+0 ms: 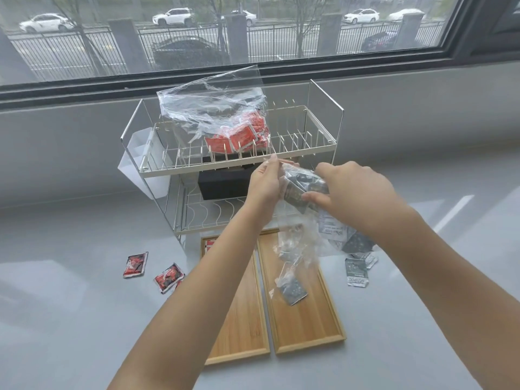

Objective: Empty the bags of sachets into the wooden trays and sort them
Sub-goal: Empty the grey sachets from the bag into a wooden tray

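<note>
One head-worn wide-angle view: we look forward and down, close over two wooden trays (306, 313), toward a window (253, 29), edges perhaps distorted.

Plenty of open table (70, 319) on the near left and far right. The two-tier wire rack (230, 164) walls off everything behind the wooden trays (304, 319), and loose red sachets (153, 271) left plus grey sachets (356, 270) right clutter both flanks.

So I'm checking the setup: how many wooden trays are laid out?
2: the left tray, partly under the left forearm, and the right tray beside it, both in front of the rack.
</note>
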